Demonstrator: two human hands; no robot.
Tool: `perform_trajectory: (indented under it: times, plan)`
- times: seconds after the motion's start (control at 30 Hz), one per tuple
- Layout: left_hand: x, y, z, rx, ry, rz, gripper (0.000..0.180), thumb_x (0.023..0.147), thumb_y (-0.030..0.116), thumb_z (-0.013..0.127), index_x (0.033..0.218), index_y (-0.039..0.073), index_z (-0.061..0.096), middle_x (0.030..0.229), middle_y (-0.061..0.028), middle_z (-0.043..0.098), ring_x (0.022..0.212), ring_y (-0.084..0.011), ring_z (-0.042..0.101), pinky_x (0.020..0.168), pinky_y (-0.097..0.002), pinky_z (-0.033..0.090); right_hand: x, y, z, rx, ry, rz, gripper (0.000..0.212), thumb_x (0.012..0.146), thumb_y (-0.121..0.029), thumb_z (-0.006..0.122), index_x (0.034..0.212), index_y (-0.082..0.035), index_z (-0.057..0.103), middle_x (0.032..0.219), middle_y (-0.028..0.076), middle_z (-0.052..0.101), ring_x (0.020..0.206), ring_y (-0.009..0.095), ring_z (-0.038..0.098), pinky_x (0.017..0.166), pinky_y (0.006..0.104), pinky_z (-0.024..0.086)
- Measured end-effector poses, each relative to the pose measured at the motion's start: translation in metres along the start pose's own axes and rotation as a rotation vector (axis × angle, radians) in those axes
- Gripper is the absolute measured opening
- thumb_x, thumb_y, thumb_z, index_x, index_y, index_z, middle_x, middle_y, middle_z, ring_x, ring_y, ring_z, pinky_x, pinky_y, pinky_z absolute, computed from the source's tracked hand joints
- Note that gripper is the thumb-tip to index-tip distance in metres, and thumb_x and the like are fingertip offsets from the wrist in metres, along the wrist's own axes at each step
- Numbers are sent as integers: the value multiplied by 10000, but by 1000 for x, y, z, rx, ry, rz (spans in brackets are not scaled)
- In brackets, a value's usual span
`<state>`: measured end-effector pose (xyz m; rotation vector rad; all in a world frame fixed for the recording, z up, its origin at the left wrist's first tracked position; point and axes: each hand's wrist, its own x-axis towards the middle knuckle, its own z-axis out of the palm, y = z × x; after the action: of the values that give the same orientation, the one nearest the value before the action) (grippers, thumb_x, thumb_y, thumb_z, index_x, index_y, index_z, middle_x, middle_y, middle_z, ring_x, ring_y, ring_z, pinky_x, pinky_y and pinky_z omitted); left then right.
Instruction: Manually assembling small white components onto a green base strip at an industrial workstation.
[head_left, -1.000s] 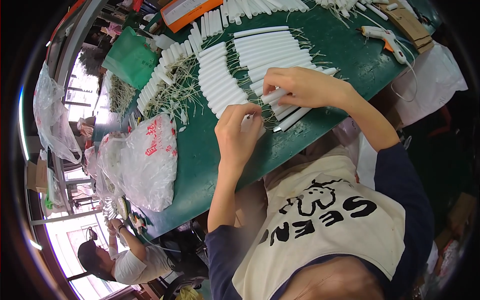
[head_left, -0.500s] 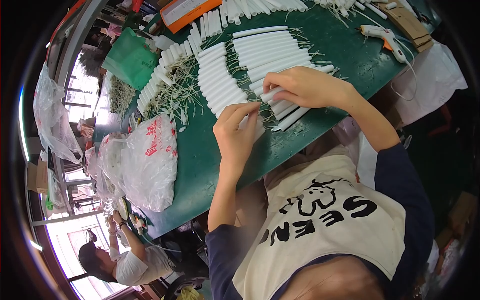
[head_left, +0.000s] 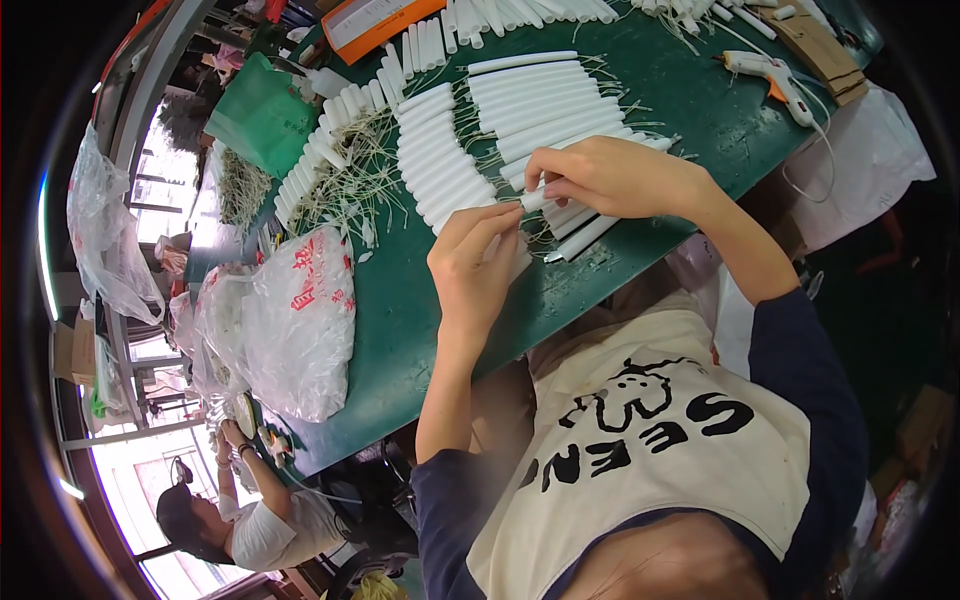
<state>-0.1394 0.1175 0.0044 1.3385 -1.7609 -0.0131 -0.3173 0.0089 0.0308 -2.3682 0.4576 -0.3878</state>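
My right hand (head_left: 615,178) has its thumb and fingers closed on a white tube (head_left: 535,200) over the near end of a row. At that tube's left end my left hand (head_left: 468,262) pinches with thumb and forefinger; what lies between those fingertips is too small to make out. Beneath and beyond the right hand is a row of white tubes (head_left: 540,100) with thin pale cords at their ends. A second row of white tubes (head_left: 433,150) runs alongside to the left, its near end partly hidden by my left hand.
On the green table (head_left: 390,370) lie a clear plastic bag (head_left: 300,330), tangled cords (head_left: 350,185), an orange box (head_left: 375,28) and a white glue gun (head_left: 770,80) with its cable. More tubes (head_left: 480,20) lie at the back. A person (head_left: 270,525) works at the lower left.
The fingertips of both hands have shifted slightly, and the held tube's end now shows more plainly beside my left fingertips. The rows of tubes look much the same.
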Motion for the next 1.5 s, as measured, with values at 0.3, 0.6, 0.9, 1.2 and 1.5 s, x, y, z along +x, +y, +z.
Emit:
perform_trajectory:
  times: [0.3,0.6,0.9,1.2,1.5]
  plan:
    - [-5,-2,4,-203,72,-227,127,693,-69,652,787,16,647,819,-73,673,781,-185,640,677,-277,500,1,12,9,-74,144,-176,233,746,-75,644,941,-18,530,931,96,562,812,310,567,692,371,449]
    - [-5,-5,5,-206,62,-220,133,689,-64,666,794,16,656,814,-66,675,768,-165,631,712,-265,481,2,18,11,-102,127,-205,222,751,-100,648,949,-25,581,921,88,567,803,309,565,691,366,448]
    - [-4,0,-4,-90,19,-211,190,694,27,719,879,23,677,857,-92,667,754,-170,616,678,-265,477,1,18,11,-105,170,-202,217,757,-115,637,952,-33,589,923,93,585,831,308,570,718,372,452]
    - [-4,8,-12,-90,-20,-381,128,722,37,706,847,13,690,763,-88,664,644,-136,580,638,-242,460,0,17,9,-107,154,-193,206,763,-132,627,942,-36,590,914,93,587,850,302,569,742,381,448]
    - [-7,2,-1,-211,30,-415,111,739,25,691,848,4,691,770,-76,674,676,-117,589,651,-239,457,-2,17,7,-74,146,-193,209,752,-131,635,931,-24,617,893,97,615,862,292,580,761,366,454]
